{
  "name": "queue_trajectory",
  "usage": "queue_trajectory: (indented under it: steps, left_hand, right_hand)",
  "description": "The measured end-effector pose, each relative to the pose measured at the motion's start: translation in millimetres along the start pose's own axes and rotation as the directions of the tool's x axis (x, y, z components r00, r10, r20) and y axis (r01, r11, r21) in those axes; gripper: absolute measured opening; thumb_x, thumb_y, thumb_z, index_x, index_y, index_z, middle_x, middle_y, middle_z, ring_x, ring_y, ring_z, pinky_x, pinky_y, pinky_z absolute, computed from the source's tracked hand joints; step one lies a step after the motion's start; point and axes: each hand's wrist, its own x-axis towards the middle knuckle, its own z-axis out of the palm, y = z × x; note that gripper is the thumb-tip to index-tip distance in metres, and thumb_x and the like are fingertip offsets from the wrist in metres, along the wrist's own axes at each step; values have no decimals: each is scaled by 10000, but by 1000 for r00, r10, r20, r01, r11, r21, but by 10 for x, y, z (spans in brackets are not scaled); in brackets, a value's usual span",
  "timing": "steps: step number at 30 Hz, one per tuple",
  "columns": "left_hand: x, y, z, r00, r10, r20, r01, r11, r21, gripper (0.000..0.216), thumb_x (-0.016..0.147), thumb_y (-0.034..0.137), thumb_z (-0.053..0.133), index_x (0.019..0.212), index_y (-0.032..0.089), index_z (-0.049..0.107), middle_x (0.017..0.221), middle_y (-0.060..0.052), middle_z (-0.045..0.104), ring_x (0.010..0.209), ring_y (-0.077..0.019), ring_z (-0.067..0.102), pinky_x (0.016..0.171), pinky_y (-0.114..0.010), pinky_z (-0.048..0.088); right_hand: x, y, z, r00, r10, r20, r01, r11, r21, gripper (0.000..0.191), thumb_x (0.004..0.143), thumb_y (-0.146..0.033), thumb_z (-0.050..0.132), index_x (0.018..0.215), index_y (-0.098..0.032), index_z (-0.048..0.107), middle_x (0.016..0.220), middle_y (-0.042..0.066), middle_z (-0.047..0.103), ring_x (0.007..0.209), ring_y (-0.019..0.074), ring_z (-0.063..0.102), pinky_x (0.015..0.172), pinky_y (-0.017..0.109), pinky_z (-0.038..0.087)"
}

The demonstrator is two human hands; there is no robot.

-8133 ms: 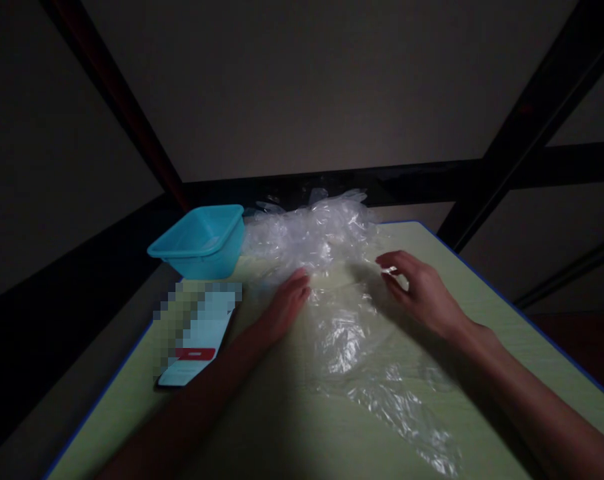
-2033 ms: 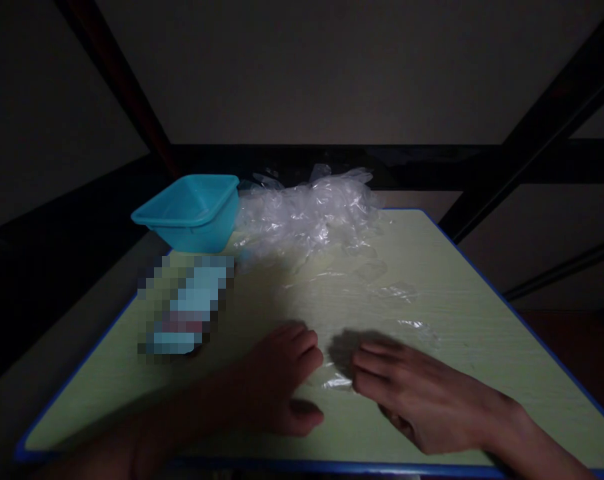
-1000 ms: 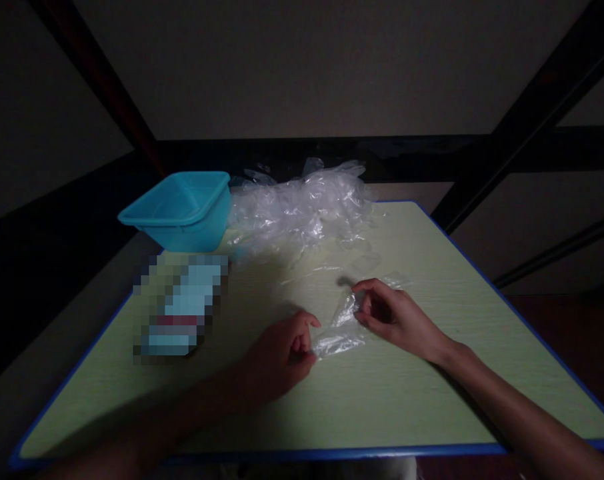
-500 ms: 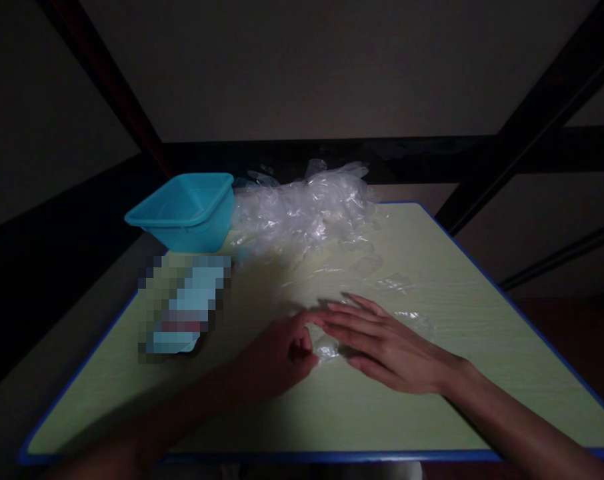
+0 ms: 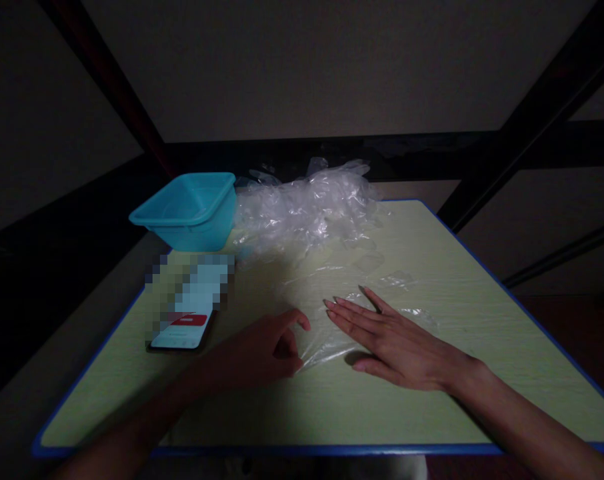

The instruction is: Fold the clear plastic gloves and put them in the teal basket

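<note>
thin clear plastic sheet (image 5: 327,343) flat on near-centre of green table (image 5: 482,347) | left hand (image 5: 262,347) pinches its left edge | right hand (image 5: 397,340) open, flat, pressing | likely weightless, limp, slippery; grip edges

Two hands are in view: the left hand (image 5: 262,347) and the right hand (image 5: 392,340). One clear plastic sheet (image 5: 327,343) lies flat between and under them. One heap of crumpled clear plastic (image 5: 307,210) sits at the far edge; how many pieces make it up cannot be told. One turquoise tub (image 5: 187,210). One phone (image 5: 182,330), its upper part blurred. One green tabletop (image 5: 462,293) with a blue rim carries them all
</note>
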Motion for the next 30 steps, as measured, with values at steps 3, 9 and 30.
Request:
queue_trajectory:
  steps: [3, 9, 30]
  left_hand:
    - [-24, 6, -47, 1000, -15, 24, 14, 1000, 10, 307, 692, 220, 533, 989, 183, 467, 694, 36, 586, 621, -135, 536, 567, -236, 373]
    - [-40, 18, -99, 999, -26, 36, 25, 999, 22, 262, 705, 253, 554, 941, 183, 465, 696, 30, 588, 619, -133, 524, 564, -233, 370]
    - [-2, -64, -76, 998, 55, 28, -56, 997, 58, 221, 720, 176, 502, 933, 185, 445, 644, 63, 474, 581, -109, 438, 539, -217, 311]
  right_hand:
    - [-3, 5, 10, 1000, 13, -5, -13, 1000, -7, 671, 935, -490, 342, 1455, -145, 96, 1505, 107, 191, 1394, 221, 154, 1126, 522, -2]
    - [-31, 36, 41, 998, 29, -48, -31, 999, -43, 690, 929, -515, 331, 1459, -153, 80, 1502, 126, 201, 1391, 237, 168, 1118, 550, 61]
    - [-118, 189, 56, 984, 120, -128, -134, 985, -105, 694, 937, -487, 329, 1463, -195, -16, 1511, 125, 179, 1380, 263, 203, 1095, 552, 190]
